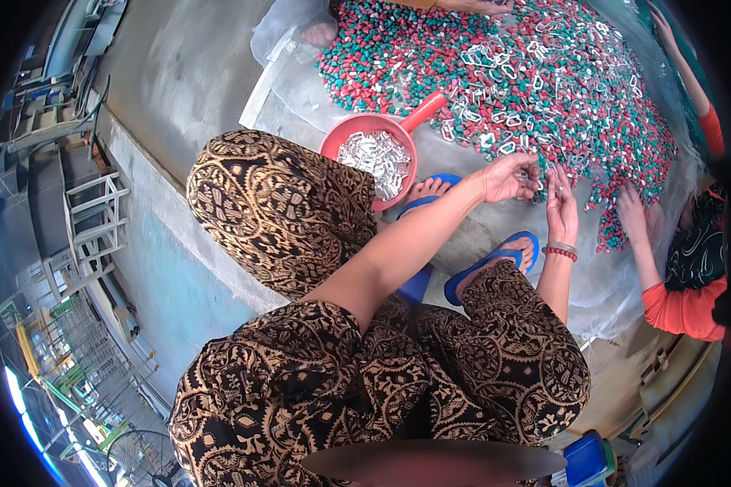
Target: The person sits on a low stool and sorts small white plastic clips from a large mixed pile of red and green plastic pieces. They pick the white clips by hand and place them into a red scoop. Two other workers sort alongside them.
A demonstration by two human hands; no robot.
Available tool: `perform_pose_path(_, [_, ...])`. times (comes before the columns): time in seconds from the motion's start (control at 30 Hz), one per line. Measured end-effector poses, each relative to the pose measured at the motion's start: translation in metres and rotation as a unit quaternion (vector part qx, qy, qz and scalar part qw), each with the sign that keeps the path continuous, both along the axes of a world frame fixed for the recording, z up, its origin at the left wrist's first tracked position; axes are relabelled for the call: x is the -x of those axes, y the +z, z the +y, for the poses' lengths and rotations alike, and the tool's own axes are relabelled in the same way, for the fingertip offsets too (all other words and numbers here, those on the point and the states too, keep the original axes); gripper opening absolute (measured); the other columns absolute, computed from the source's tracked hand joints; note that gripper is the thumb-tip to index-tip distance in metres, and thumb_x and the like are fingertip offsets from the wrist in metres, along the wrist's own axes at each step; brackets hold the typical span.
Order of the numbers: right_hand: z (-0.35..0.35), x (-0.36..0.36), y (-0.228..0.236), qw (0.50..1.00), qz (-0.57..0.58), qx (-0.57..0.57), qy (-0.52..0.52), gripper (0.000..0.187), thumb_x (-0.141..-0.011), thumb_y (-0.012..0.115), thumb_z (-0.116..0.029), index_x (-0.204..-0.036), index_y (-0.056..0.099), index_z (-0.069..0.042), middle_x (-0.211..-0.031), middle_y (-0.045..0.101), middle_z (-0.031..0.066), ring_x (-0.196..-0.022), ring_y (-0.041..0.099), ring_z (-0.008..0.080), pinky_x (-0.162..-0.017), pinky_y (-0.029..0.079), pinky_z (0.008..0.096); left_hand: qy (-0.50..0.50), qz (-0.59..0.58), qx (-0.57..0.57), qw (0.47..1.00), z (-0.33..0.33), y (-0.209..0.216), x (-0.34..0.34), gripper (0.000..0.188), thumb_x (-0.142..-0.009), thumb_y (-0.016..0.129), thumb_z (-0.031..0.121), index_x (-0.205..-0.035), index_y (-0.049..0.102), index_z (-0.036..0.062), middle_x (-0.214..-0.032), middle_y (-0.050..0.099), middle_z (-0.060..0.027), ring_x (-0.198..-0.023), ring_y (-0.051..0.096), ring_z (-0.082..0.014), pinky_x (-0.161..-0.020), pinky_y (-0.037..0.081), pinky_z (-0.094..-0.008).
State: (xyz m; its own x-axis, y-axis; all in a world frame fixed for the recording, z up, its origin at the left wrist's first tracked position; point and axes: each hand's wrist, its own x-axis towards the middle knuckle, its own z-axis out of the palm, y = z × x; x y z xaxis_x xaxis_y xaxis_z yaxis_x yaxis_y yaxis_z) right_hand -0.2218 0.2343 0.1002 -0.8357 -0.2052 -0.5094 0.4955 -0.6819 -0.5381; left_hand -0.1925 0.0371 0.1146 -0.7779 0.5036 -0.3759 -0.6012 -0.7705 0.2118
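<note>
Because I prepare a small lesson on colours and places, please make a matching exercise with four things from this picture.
Things:
1. Handled pan
2. Sandals
3. Beaded bracelet
4. Multicoloured heap

Descriptions:
A. around the right wrist
B. spread over a plastic sheet
C. blue, on the feet
D. red, with whitish pieces inside

Pairs: 1-D; 2-C; 3-A; 4-B.

No lettering, label, brand, number or sign can be read anywhere here.

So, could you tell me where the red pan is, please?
In the head view, the red pan sits at upper centre, left of the left hand and beside the patterned left knee.
</note>
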Motion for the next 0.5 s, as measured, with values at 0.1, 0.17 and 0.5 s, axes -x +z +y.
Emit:
perform_pose_path(0.1, [0.002, -0.006, -0.009, 0.999, -0.043, -0.014, -0.018, 0.049, -0.085, 0.048, 0.01, -0.131, 0.032, 0.01, -0.133, 0.037, 0.0194, -0.12, 0.044, 0.031, -0.103, 0.042, 0.0368, -0.067, -0.002, 0.168, 0.984, -0.006, -0.004, -0.008, 0.029, -0.084, 0.062, 0.034, -0.091, 0.056, 0.006, -0.08, 0.058, -0.0028, -0.056, 0.05, -0.0105, -0.047, 0.038, -0.0248])
perform_pose_path(0.17, [-0.001, -0.006, -0.007, 0.996, -0.077, -0.017, -0.032, 0.05, -0.084, 0.05, 0.008, -0.131, 0.033, 0.008, -0.134, 0.036, 0.0194, -0.12, 0.043, 0.0313, -0.103, 0.041, 0.0407, -0.105, 0.056, 0.347, 0.93, -0.01, -0.006, -0.005, 0.036, -0.082, 0.064, 0.038, -0.096, 0.057, 0.0055, -0.081, 0.06, -0.0026, -0.05, 0.045, -0.0085, -0.042, 0.032, -0.0239])
perform_pose_path(0.5, [-0.027, -0.015, 0.065, 0.952, 0.085, -0.242, 0.166, 0.06, -0.089, 0.054, -0.018, -0.142, 0.027, -0.013, -0.145, 0.027, 0.0044, -0.128, 0.031, 0.0231, -0.086, 0.046, 0.0521, -0.369, 0.593, 0.715, -0.015, -0.077, 0.052, 0.087, 0.034, -0.08, 0.057, 0.03, -0.111, 0.061, 0.0159, -0.124, 0.053, -0.0082, -0.119, 0.044, -0.0306, -0.093, 0.037, -0.0516])
